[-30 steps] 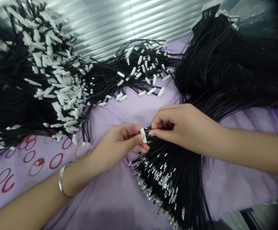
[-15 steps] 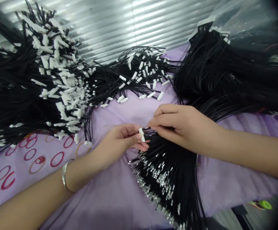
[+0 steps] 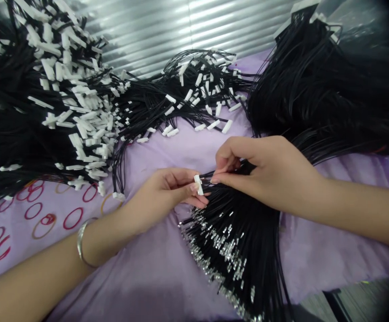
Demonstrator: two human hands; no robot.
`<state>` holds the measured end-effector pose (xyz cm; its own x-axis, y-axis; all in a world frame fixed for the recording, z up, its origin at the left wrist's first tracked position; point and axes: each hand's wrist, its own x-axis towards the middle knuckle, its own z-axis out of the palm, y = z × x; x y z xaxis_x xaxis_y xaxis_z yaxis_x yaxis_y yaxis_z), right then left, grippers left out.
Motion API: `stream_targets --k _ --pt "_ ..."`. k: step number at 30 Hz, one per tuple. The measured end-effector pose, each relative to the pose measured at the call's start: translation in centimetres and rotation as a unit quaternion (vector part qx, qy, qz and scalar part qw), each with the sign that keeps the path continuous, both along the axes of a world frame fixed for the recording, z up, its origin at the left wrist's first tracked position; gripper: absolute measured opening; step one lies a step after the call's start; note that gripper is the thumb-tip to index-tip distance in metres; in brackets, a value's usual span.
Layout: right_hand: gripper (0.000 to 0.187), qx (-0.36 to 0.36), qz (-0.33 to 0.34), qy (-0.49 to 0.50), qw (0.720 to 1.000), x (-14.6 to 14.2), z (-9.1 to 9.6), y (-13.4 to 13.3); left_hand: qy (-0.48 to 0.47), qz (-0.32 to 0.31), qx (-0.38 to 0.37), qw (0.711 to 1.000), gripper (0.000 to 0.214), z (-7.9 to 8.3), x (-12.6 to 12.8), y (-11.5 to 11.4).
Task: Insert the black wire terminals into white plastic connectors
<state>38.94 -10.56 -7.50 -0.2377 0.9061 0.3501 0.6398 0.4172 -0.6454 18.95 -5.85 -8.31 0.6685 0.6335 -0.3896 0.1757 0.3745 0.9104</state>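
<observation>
Between its thumb and fingers my left hand (image 3: 181,188) pinches a small white connector housing (image 3: 198,184), held upright with its open side to the right. My right hand (image 3: 251,167) is closed in a pinch just right of the housing, on a thin black wire (image 3: 209,180) that points at it. Whether the wire's tip sits inside the housing is too small to tell. Below both hands a fanned bundle of black wires (image 3: 248,219) with silver metal terminals (image 3: 228,248) spreads over the purple cloth (image 3: 157,273).
A large heap of black cables with white connectors (image 3: 80,98) fills the left. A smaller connector bundle (image 3: 197,89) lies at the back, before a ribbed metallic surface (image 3: 147,31). More black cables (image 3: 302,89) hang at right. Red and yellow rubber bands (image 3: 73,218) lie scattered at left.
My right hand has shifted slightly, its fingers now pinching a little farther from the housing. My left hand still holds the housing. The whole view has moved a little.
</observation>
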Motion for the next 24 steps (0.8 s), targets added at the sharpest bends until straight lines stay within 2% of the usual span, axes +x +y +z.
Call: stream_targets --k 14,24 --pt "0.013 -0.004 -0.007 0.007 1.000 -0.05 0.05 -0.03 -0.004 0.002 -0.020 1.000 0.012 0.11 -0.12 0.38" --pt "0.011 0.007 0.024 -0.013 1.000 -0.11 -0.07 0.15 0.012 -0.010 0.007 1.000 0.011 0.22 -0.12 0.24"
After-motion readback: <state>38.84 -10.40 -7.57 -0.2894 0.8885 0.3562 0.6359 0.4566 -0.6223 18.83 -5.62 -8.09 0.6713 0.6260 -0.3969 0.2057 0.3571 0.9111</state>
